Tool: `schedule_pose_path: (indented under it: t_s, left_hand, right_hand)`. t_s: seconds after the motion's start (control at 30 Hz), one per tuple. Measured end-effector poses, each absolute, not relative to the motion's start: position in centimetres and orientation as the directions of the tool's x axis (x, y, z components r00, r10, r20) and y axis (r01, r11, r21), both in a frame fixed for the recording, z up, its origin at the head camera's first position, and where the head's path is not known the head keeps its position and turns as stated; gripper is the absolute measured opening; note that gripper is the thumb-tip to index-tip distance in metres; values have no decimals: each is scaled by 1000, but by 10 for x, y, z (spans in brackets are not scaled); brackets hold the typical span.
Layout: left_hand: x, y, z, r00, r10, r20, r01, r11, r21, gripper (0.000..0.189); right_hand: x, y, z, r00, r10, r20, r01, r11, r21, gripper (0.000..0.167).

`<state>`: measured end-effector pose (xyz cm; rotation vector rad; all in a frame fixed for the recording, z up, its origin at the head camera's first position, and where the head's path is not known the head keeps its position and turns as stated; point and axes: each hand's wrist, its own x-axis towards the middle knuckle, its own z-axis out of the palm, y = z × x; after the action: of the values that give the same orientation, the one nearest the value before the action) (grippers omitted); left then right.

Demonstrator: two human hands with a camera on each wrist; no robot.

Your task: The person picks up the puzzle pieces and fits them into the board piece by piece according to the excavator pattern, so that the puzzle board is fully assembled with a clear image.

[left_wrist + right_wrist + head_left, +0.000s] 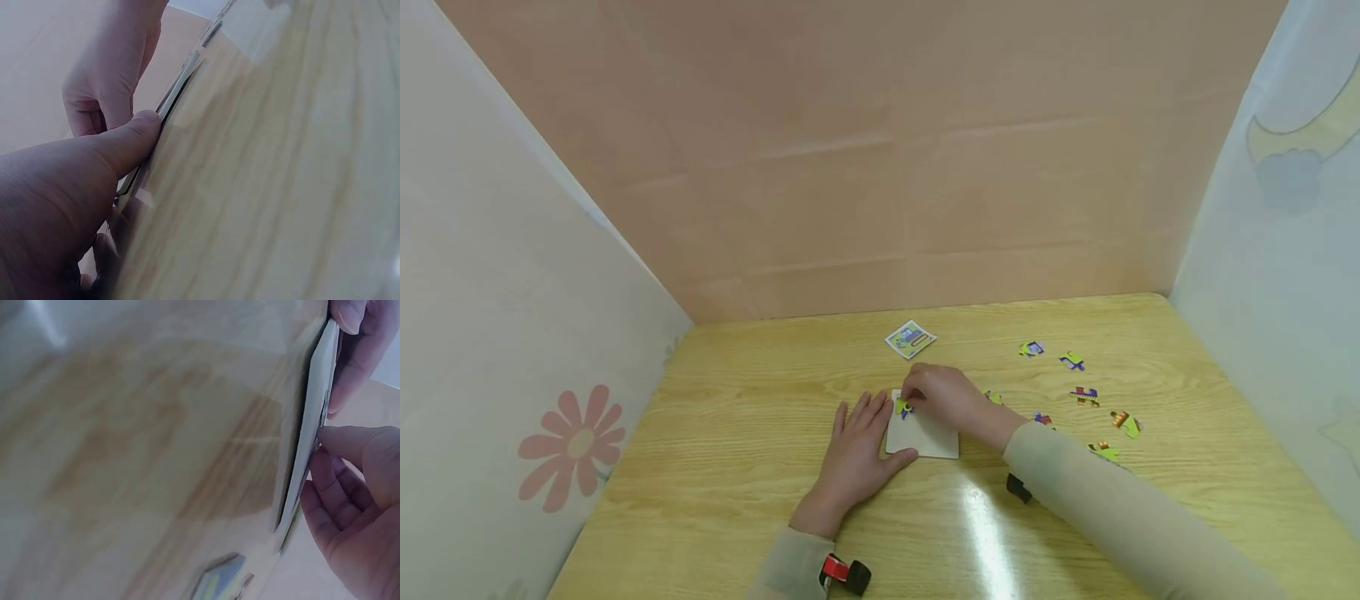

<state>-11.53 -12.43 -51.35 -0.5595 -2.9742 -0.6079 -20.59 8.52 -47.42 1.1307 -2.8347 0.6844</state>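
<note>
A white square puzzle board lies flat on the table in front of me. My left hand rests at its left side, fingers straight, with the thumb touching the near edge of the board. Over the board's upper left corner, my right hand bends its fingers down and pinches a yellow-green and purple puzzle piece at the board's surface. In the right wrist view, the right thumb and fingertips meet at the board; the piece is mostly hidden there.
Several loose puzzle pieces lie on the right of the table, among them a red and purple one and an orange and green one. A small picture card lies behind the board. Curtained walls enclose the table.
</note>
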Motion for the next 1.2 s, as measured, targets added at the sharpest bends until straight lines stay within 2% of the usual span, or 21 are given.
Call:
schedule_pose_path:
  t_s: [0.33, 0.7, 0.93, 1.2]
  left_hand:
    - [-116, -124, -512, -932, 339, 125, 361, 859, 362, 91]
    - [-116, -125, -512, -936, 333, 112, 350, 864, 362, 91]
    - [-115, -124, -513, -939, 329, 103, 344, 865, 366, 90]
    - [-116, -123, -513, -939, 327, 103, 342, 867, 362, 90]
  right_hand:
    - [-208, 82, -476, -776, -613, 148, -618, 696, -366, 6]
    - [-206, 81, -474, -784, -610, 117, -604, 705, -372, 2]
    - [-207, 84, -474, -803, -591, 74, -559, 705, -436, 7]
    - [-207, 90, -471, -798, -600, 55, -542, 675, -500, 20]
